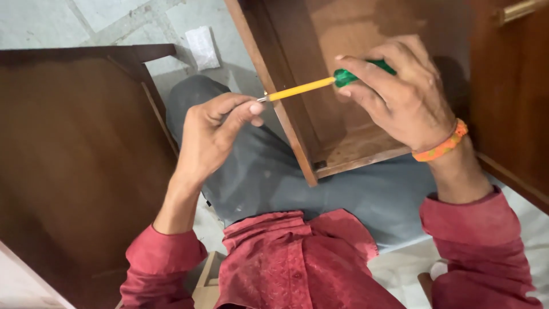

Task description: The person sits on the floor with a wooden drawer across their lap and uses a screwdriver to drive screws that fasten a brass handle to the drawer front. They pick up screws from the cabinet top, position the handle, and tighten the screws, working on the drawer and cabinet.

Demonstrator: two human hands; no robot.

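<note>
Tool: green-handled screwdriver with yellow shaft [311, 86], level above the lap, tip at a brown wooden drawer box's [337, 150] edge.
Right hand [403, 94]: wrapped around the handle.
Left hand [214, 134]: fingertips pinching the metal tip.
Beside: dark wooden panel [80, 154].

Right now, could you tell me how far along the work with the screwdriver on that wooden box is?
Done: the wooden box looks joined at its corner. In hand: the right hand holds the green-handled screwdriver, and the left hand pinches its tip at the box's front edge. Left: no screw is visible, so any driving is yet to show.
</note>
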